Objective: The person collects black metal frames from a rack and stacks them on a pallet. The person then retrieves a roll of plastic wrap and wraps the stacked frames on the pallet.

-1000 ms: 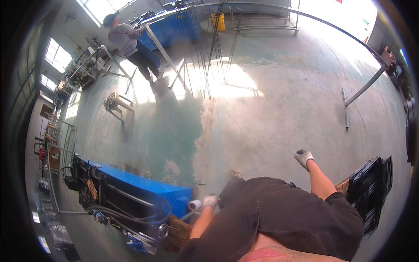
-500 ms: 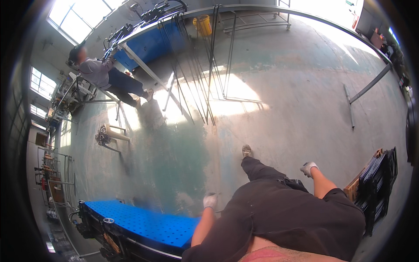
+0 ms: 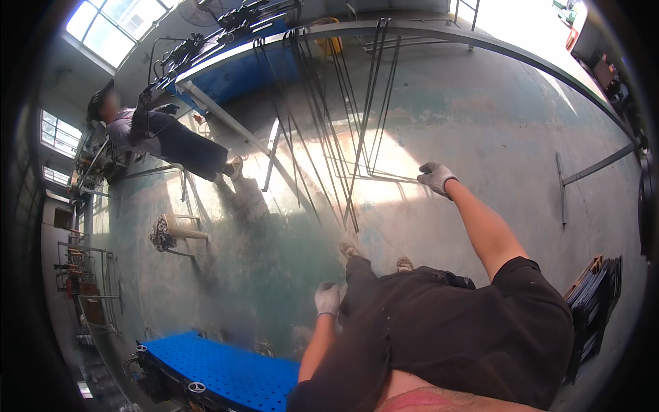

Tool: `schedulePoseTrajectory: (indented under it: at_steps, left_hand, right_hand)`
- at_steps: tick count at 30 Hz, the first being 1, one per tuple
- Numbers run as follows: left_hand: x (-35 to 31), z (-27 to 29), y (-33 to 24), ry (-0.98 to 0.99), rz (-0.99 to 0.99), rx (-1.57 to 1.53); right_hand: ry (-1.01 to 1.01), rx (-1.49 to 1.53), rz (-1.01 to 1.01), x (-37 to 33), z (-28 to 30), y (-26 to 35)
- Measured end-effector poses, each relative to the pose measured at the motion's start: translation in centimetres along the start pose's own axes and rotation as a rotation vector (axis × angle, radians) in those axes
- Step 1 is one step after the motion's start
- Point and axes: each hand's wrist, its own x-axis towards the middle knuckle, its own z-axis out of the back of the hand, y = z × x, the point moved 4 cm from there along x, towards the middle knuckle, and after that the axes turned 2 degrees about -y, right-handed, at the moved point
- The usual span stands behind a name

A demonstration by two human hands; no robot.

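Observation:
My right hand [image 3: 437,178], in a light work glove with dark fingertips, is stretched out ahead with its fingers apart. Its fingertips meet the low end of a thin dark bent rod [image 3: 395,178]; I see no closed grip on it. Several such long rods [image 3: 362,130] hang from a grey rail [image 3: 412,29] and reach down close to the floor. My left hand [image 3: 328,299], gloved too, hangs low beside my left leg, fingers loosely bent, with nothing visible in it. The blue perforated table [image 3: 226,367] lies below and left of it.
A co-worker [image 3: 161,134] stands at the far left beside the rail frame, near dark parts. A small stool [image 3: 180,232] stands on the floor at left. Stacked black frames [image 3: 594,316] are at right. A yellow bucket [image 3: 329,45] and a rail leg [image 3: 597,165] stand farther off.
My right hand has reached forward and left to the rod's end. My feet have stepped, and the hanging rods appear nearer. The co-worker has turned, arms now away from the rail.

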Motion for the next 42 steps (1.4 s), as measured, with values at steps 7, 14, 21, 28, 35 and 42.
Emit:
schedulePoseTrajectory:
  at_steps: [7, 14, 21, 28, 35, 42]
  left_hand:
    - [22.4, 2.3, -14.8, 0.050, -0.535, 0.020]
    - [27.2, 4.9, -44.1, 0.206, -0.670, -0.115]
    - [34.0, 0.2, -54.1, 0.204, -0.681, -0.042]
    - [34.0, -4.0, -59.7, 0.195, -0.665, -0.005]
    - [35.0, -8.4, -59.1, 0.456, -0.634, -0.121]
    - [33.8, -11.9, -57.7, 0.626, -0.744, 0.031]
  right_hand:
    - [-0.218, 0.302, 0.108, 12.2, 2.7, 14.5]
    - [-0.434, 0.497, 0.121, 19.7, 5.5, 19.1]
    - [-0.303, 0.947, 0.197, 26.1, 3.6, 23.2]
    - [0.016, 1.060, 0.226, 27.6, 0.5, 28.0]
    - [-0.115, 0.559, 0.470, 27.7, -1.6, 32.0]
    - [0.049, 1.096, 0.374, 27.3, -0.7, 34.5]
